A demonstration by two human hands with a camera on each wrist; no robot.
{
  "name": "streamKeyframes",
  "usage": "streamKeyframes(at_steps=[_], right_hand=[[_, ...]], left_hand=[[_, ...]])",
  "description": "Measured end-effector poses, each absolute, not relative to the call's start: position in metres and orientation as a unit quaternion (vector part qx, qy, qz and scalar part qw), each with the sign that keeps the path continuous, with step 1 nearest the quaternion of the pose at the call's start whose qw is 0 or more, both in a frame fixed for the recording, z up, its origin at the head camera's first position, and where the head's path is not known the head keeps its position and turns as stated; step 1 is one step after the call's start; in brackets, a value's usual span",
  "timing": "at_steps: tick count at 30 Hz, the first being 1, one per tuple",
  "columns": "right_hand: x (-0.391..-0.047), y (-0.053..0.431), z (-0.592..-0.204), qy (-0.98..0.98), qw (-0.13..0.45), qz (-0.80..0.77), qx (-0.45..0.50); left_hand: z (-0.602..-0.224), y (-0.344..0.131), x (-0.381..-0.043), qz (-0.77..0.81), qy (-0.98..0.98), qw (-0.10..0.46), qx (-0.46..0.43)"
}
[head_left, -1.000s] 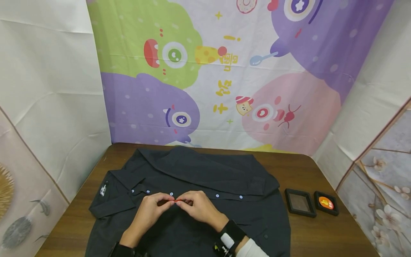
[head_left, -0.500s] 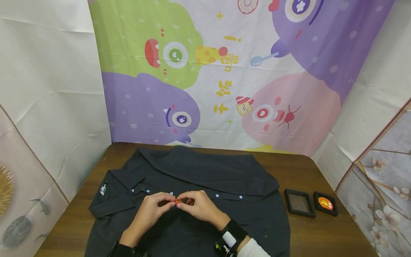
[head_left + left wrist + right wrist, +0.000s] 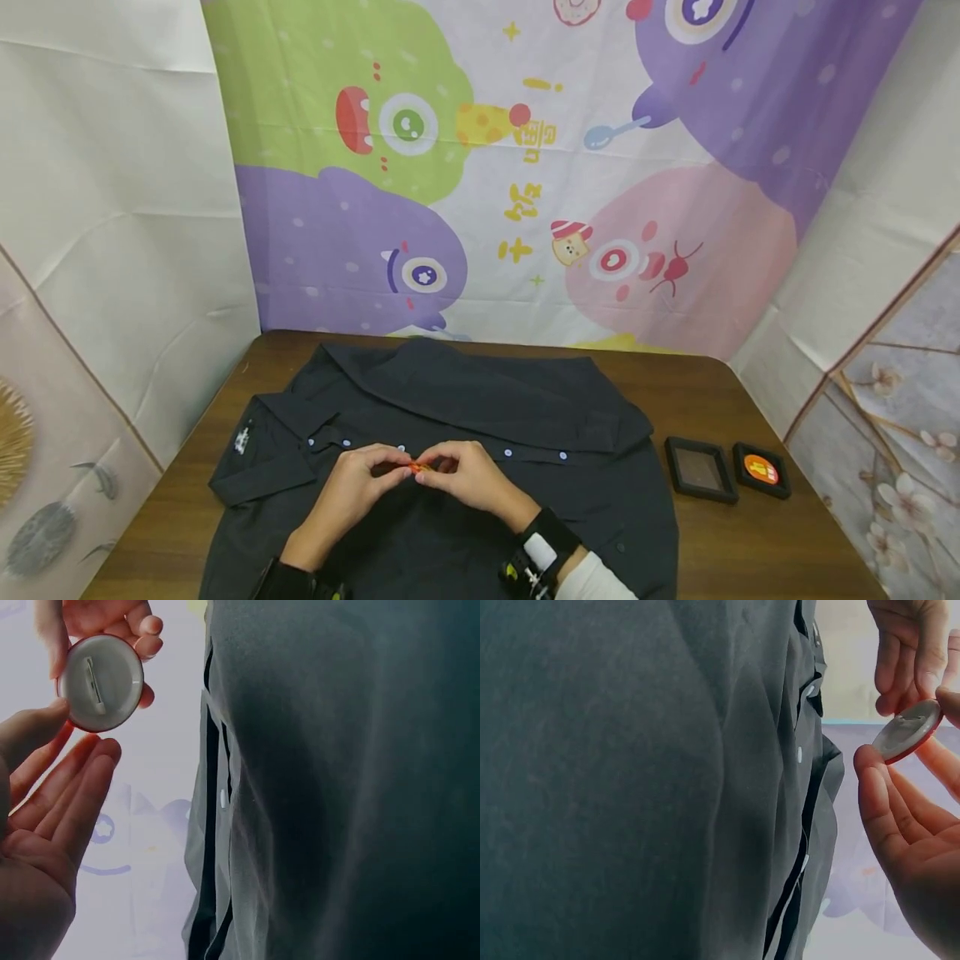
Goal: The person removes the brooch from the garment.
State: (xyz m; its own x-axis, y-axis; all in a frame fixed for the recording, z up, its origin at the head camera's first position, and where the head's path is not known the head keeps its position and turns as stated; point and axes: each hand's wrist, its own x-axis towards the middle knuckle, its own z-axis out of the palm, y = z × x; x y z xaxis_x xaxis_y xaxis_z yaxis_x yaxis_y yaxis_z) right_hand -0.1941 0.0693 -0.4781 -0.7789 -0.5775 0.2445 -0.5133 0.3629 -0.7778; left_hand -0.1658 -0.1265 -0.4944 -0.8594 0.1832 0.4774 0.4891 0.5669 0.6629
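Note:
A round pin-back badge [image 3: 417,468] is held between the two hands over a dark button-up shirt [image 3: 450,542]. In the left wrist view the badge's pale metal back [image 3: 120,682] shows, with a thin pin [image 3: 93,682] across it and a reddish rim. My left hand [image 3: 347,492] pinches its left edge between thumb and fingers. Thumb and fingertips of my right hand [image 3: 476,479] pinch the opposite edge. The right wrist view shows the badge tilted, nearly edge-on, with the right hand [image 3: 922,840] below it. Mostly hidden by fingers in the head view, its front shows as an orange sliver.
The shirt lies spread on a brown wooden table [image 3: 750,550], its placket with white buttons [image 3: 508,452] running across. To the right lie a black frame [image 3: 701,469] and a smaller black case with an orange badge [image 3: 762,469]. A cartoon cloth [image 3: 510,292] hangs behind.
The badge has tilted between the fingertips, so more of its orange front shows. Both hands stay nearly in place, the right one shifting very slightly to the right.

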Motion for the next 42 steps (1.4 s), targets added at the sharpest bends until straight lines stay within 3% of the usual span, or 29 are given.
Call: streamKeyframes(at_steps=[5,23,42], right_hand=[[-0.183,0.071,-0.453,0.824,0.039,-0.459,-0.330],[-0.184,0.074,-0.449,0.823,0.024,-0.460,-0.332],[-0.203,0.076,-0.488,0.833,-0.029,-0.422,-0.357]], left_hand=[[-0.493,-0.127,-0.168,-0.418,-0.872,0.174,-0.187],[-0.491,-0.125,-0.168,-0.408,-0.874,0.178,-0.194],[-0.491,-0.123,-0.164,-0.386,-0.893,0.160,-0.166]])
